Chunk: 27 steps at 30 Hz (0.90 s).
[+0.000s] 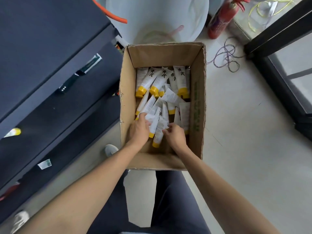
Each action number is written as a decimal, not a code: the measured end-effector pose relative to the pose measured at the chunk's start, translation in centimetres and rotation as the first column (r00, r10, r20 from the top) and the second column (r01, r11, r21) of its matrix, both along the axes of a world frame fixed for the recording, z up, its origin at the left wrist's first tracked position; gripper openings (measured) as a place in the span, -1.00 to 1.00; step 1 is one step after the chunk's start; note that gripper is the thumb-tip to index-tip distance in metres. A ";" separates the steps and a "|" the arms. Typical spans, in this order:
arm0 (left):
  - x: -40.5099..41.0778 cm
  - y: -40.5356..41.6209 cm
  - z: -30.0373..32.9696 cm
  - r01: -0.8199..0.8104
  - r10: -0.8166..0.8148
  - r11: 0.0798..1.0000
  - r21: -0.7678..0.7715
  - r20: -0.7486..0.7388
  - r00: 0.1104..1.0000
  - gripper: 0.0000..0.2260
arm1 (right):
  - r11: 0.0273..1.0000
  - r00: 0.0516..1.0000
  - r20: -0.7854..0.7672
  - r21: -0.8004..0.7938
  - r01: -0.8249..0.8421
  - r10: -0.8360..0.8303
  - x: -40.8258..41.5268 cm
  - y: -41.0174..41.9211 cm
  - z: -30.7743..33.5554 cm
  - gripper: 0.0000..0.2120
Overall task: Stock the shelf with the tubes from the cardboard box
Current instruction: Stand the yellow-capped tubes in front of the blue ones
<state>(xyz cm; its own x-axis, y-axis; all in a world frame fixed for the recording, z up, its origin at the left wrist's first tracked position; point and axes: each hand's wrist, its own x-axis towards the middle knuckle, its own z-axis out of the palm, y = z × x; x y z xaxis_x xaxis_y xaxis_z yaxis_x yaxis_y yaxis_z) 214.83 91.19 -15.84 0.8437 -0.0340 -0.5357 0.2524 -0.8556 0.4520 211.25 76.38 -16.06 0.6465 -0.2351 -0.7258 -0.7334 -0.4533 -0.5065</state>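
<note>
An open cardboard box (196,102) stands on the floor in front of me, holding several white tubes (162,98) with yellow caps in a loose pile. Both hands are inside the box at its near end. My left hand (139,130) lies on the pile with its fingers curled around a white tube. My right hand (175,135) is beside it, fingers bent and pinching at the edge of another tube. The dark shelf (55,78) rises at my left, with one yellow-capped tube (14,132) lying on it.
A white round tub (157,19) stands behind the box. A red fire extinguisher (222,19) and loose cables (226,56) lie at the back right. A black-framed glass door (276,73) runs along the right. Small labels and packets sit on the shelf boards.
</note>
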 end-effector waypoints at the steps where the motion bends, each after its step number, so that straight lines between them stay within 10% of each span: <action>1: 0.0 -0.1 -0.2 0.001 -0.001 1.000 0.000 0.014 1.000 -0.65 | 1.000 1.000 -0.003 0.006 0.003 -0.003 0.0 0.3 -0.5 -0.66; 17: 0.8 0.4 -2.7 0.024 -0.037 0.992 -0.126 -0.099 0.994 -0.66 | 0.984 0.981 0.111 0.096 0.148 -0.159 0.7 1.9 -3.5 -0.78; 22: 1.5 0.9 -2.8 0.209 -0.224 0.973 -0.095 -0.188 0.956 -0.52 | 0.987 0.990 0.130 0.146 -0.070 0.051 1.5 1.8 -4.8 -0.47; 27: 1.3 0.9 -3.0 0.349 -0.339 0.937 0.013 -0.207 0.918 -0.62 | 0.941 0.934 0.114 -0.027 -0.337 0.338 1.9 0.4 -5.4 -0.64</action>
<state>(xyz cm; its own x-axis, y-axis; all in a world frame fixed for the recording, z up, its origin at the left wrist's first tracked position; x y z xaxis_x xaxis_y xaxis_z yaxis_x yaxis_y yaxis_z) 216.13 92.04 -18.86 0.6608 -0.2723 -0.6995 0.0192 -0.9254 0.3784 213.15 76.74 -21.44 0.7674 0.0072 -0.6411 -0.4735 -0.6678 -0.5743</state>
